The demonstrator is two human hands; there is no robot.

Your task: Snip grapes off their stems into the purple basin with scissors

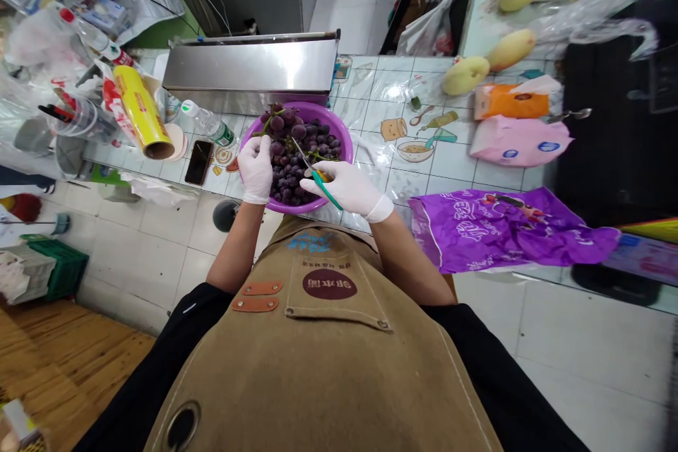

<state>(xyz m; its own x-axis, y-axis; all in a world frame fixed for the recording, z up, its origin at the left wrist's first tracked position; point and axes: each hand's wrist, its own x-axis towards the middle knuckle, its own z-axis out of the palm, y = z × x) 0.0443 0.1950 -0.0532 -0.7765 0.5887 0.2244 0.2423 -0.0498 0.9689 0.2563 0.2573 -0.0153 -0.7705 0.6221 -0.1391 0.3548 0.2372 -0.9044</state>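
Both hands are busy here, gloves on. The white-gloved left hand (257, 168) is mostly curled, thumb and fingers pinched at the stem end of a dark grape bunch (289, 126), held at the far left of the purple basin (347, 145). The white-gloved right hand (352, 189) is wrapped around the green-and-yellow handles of some scissors (318, 179), blades angled in at the stems; can't really tell how far apart they are. Loads more dark grapes (294, 180) sit in the basin below.

The right hand hides part of the handles, and the left one covers a bit of the rim. A long metal box (248, 69) sits right behind the basin on the worktop (448, 162), so it's tight back there. Left of it: a water bottle (209, 123), a phone (199, 162) and a yellow roll (142, 111). Over right, a crumpled purple bag (511, 233) and a pink tissue pack (522, 141).
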